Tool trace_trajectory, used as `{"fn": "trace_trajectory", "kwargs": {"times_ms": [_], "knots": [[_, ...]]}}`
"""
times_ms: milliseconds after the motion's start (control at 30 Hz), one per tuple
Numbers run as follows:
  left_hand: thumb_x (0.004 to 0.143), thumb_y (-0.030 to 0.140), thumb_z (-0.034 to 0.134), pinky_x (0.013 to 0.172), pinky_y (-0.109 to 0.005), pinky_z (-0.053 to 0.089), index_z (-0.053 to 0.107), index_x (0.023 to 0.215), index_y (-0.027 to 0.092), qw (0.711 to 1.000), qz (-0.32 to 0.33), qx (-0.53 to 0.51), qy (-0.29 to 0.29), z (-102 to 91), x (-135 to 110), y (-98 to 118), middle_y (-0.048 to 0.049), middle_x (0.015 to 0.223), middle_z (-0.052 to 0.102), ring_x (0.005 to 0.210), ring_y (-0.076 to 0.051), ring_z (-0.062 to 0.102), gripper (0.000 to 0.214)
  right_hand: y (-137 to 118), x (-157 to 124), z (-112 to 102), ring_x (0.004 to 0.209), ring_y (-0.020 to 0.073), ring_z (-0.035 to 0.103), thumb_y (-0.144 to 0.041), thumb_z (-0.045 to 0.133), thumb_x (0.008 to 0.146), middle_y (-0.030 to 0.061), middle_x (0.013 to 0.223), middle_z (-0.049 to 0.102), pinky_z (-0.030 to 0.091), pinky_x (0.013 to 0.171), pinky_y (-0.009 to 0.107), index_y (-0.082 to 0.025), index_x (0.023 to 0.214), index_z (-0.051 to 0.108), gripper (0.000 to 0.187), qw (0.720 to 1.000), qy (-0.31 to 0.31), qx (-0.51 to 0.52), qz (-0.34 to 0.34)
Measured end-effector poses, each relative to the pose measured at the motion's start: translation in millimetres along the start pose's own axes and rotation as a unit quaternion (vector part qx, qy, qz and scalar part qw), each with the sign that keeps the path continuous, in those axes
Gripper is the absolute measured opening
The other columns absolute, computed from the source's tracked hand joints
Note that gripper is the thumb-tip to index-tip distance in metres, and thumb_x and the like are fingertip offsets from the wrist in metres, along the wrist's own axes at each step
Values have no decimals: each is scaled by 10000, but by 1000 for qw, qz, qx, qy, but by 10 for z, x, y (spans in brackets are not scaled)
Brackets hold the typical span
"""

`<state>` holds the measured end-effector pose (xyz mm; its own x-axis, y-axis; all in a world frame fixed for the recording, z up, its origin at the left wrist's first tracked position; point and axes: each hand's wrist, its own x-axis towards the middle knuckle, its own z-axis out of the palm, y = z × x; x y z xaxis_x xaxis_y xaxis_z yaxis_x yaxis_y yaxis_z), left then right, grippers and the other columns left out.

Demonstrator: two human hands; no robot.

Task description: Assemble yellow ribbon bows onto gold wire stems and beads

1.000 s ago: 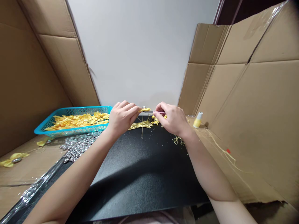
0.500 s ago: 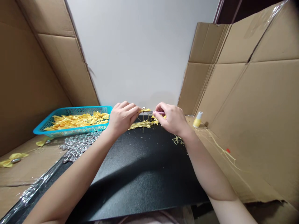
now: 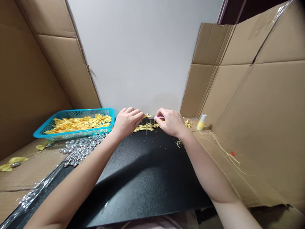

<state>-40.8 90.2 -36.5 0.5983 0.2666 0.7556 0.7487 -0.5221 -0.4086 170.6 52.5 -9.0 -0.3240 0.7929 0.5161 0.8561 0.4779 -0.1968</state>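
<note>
My left hand (image 3: 128, 121) is closed, its thumb and fingertips pinching a small yellow ribbon bow (image 3: 149, 116) with a thin cord loop hanging below. A shiny silver piece shows on top of the bow. Just to the right, my right hand (image 3: 169, 122) is closed around a slim pink-handled tool (image 3: 161, 117). Its grey metal end points left and reaches the bow; fingers hide the rest, so its exact kind is unclear. Under the hands, a bundle of yellow cords (image 3: 145, 127) lies at the far side of the black work surface (image 3: 147, 178).
At left stands a blue plastic basket (image 3: 71, 133) of yellow bows, with a heap of silver beads (image 3: 82, 149) before it. Another bow (image 3: 13, 163) lies on the cardboard. A yellow thread spool (image 3: 201, 122) stands at right, near loose threads (image 3: 226, 152). Cardboard walls rise on both sides.
Both hands have dropped slightly. My right hand has shifted left, bringing the tool closer to my left fingers, and less of its metal end shows.
</note>
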Motion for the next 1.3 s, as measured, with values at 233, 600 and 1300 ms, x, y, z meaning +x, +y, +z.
{"fn": "trace_trajectory", "kwargs": {"times_ms": [233, 600, 1300], "knots": [[945, 288, 466, 574, -306, 308, 629, 783, 208, 999, 3, 8, -37, 202, -98, -18, -32, 676, 653, 674, -199, 533, 243, 92, 72, 185, 786, 195, 618, -361, 490, 898, 50, 872, 714, 288, 614, 282, -203, 915, 612, 201, 999, -33, -27, 9], [950, 274, 451, 595, -314, 310, 633, 815, 203, 997, -11, 1, -75, 208, -103, -8, -40, 707, 659, 708, -205, 531, 238, 103, 72, 204, 785, 184, 616, -365, 492, 899, 41, 883, 711, 322, 640, 280, -210, 935, 615, 202, 999, -39, -32, 5], [954, 304, 404, 607, -317, 325, 632, 803, 189, 992, -60, -53, -100, 215, -104, -23, -61, 730, 666, 726, -218, 531, 297, 246, 123, 216, 752, 181, 614, -335, 543, 869, 51, 831, 699, 380, 651, 273, -191, 880, 616, 162, 997, -71, 41, 2]]}}
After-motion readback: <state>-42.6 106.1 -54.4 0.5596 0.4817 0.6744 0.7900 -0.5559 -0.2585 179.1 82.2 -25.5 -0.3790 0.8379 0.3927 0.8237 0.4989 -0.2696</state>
